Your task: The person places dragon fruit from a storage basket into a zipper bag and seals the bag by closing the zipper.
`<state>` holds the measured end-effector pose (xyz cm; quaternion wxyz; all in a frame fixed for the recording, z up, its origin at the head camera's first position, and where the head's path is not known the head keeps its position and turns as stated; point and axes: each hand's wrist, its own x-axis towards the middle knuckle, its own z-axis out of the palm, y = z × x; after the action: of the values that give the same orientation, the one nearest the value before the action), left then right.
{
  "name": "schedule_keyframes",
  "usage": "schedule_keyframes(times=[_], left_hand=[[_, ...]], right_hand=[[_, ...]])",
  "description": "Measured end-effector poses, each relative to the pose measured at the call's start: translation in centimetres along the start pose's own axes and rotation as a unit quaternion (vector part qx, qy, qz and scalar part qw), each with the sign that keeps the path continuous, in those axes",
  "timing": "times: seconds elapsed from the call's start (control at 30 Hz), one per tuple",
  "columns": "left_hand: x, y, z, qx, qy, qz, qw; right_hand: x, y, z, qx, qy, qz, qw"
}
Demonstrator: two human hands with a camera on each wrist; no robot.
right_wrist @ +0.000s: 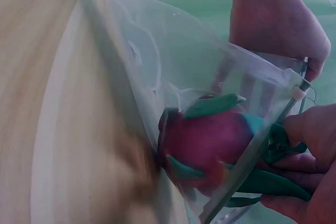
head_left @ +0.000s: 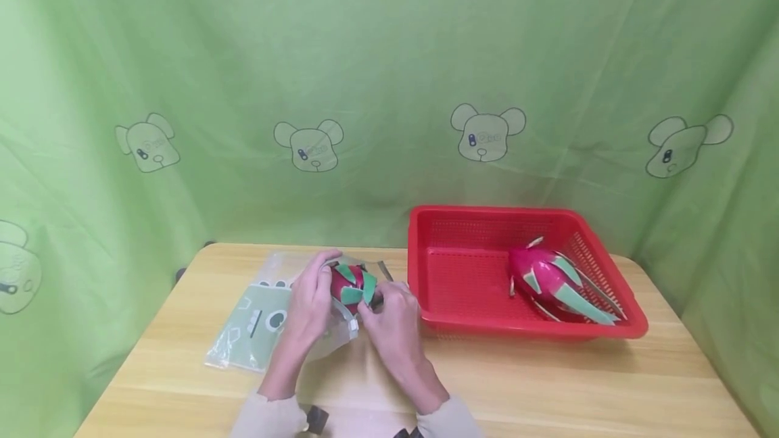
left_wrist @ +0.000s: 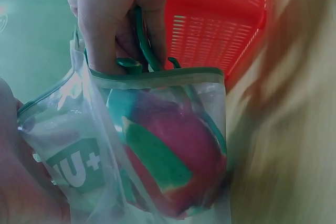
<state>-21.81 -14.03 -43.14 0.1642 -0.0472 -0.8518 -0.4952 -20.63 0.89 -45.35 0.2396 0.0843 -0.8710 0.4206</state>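
Both hands meet at the table's middle around a pink dragon fruit (head_left: 349,284) with green scales. It sits inside a clear zip bag (head_left: 255,323) with a green rim and green print, and its scales poke out of the mouth. My left hand (head_left: 307,306) grips the bag's edge. My right hand (head_left: 395,323) pinches the green scales at the bag's mouth. In the left wrist view the fruit (left_wrist: 178,150) shows through the bag (left_wrist: 157,77) below the right hand (left_wrist: 110,19). In the right wrist view the left hand (right_wrist: 273,24) holds the bag (right_wrist: 173,51) above the fruit (right_wrist: 210,140).
A red plastic basket (head_left: 535,330) stands to the right of the hands with a second dragon fruit (head_left: 556,282) lying in it. The wooden table (head_left: 548,384) is ringed by a green cloth backdrop (head_left: 389,86). More clear plastic lies behind the bag.
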Motion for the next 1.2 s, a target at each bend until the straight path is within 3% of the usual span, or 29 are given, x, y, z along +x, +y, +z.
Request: schedule_keyframes(times=[0.17,0.33,0.4,0.57,0.87,1.2], left_hand=[[0.0,-0.2,-0.2,0.002,-0.008,-0.019,0.9998],[0.0,-0.5,-0.6,-0.004,-0.012,-0.036,0.9993],[0.0,-0.6,-0.8,-0.008,-0.013,-0.040,0.9991],[0.2,-0.7,-1.1,-0.019,-0.013,-0.037,0.9990],[0.2,-0.7,-1.1,-0.044,-0.020,-0.039,0.9980],[0.4,-0.4,-1.1,-0.050,-0.021,-0.030,0.9981]], right_hand=[[0.0,-0.1,0.0,0.000,-0.014,0.007,1.000],[0.1,-0.6,-0.9,0.022,-0.075,0.007,0.997],[0.2,-0.7,-1.4,0.039,-0.120,0.017,0.992],[0.6,-0.6,-2.4,0.096,-0.220,0.066,0.968],[0.5,0.0,-2.5,0.085,-0.256,0.099,0.958],[0.5,1.0,-2.0,0.127,-0.289,0.151,0.937]])
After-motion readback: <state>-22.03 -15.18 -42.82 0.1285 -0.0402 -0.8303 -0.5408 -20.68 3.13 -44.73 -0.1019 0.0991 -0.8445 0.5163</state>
